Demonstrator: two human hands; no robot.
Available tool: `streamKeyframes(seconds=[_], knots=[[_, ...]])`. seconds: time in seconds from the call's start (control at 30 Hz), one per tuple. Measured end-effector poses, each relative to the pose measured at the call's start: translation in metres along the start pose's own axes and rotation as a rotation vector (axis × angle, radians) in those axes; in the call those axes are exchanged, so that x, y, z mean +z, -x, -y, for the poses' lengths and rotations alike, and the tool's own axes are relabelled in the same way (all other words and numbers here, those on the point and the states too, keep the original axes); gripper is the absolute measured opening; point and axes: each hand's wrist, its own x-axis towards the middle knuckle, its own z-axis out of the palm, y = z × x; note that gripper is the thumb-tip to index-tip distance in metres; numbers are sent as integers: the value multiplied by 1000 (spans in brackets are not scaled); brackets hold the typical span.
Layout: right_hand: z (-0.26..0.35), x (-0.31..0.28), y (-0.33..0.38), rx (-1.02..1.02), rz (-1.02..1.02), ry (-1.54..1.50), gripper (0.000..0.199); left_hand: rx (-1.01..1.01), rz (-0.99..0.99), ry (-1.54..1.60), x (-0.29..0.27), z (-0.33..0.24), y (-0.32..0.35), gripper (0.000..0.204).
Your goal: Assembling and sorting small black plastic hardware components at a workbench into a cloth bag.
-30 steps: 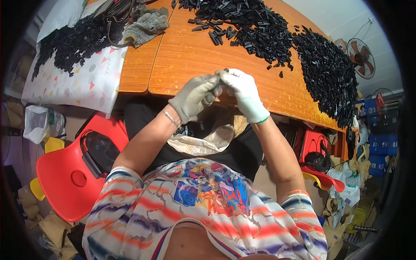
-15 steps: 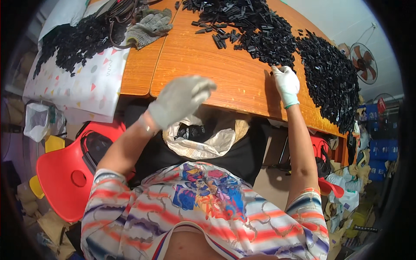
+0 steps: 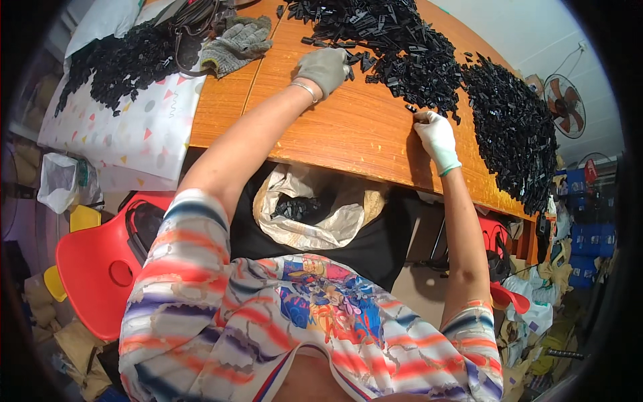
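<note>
My left hand (image 3: pixel 323 72), in a grey-white glove, reaches to the near left edge of a heap of small black plastic parts (image 3: pixel 418 74). Its fingers are curled down, with a dark part showing at the fingertips. My right hand (image 3: pixel 439 141), gloved in white with a green cuff, is closed in a pinch just short of the same heap. A small black plastic part (image 3: pixel 411 108) sticks out past its thumb and fingertips. On my lap, below the table edge, an open whitish sack (image 3: pixel 328 231) holds more black parts.
A second black heap (image 3: pixel 512 134) covers the table's right side. To the left, more parts (image 3: pixel 117 70) lie on a patterned sheet (image 3: pixel 144 134), beside a grey knitted glove (image 3: pixel 238 45). A red chair (image 3: pixel 94 268) stands at my left, a fan (image 3: pixel 564 106) at far right.
My left hand has moved from above the sack, forward to the edge of the heap, and its fingers have curled. My right hand has shifted slightly left, and a black part now shows at its fingertips.
</note>
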Motion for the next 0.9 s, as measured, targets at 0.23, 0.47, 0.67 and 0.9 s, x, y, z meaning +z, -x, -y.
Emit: streamKeyframes(seconds=[0.23, 0.47, 0.67, 0.9], knots=[[47, 8, 40, -43, 141, -319, 14, 35, -82, 47, 0, 2, 16, 21], [85, 8, 63, 42, 298, -631, 22, -10, 78, 208, -8, 17, 38, 27], [95, 15, 68, 35, 384, -626, 25, -1, 50, 150, -12, 7, 48, 27], [112, 21, 71, 46, 343, -696, 22, 95, -93, 48, -3, 6, 59, 26]])
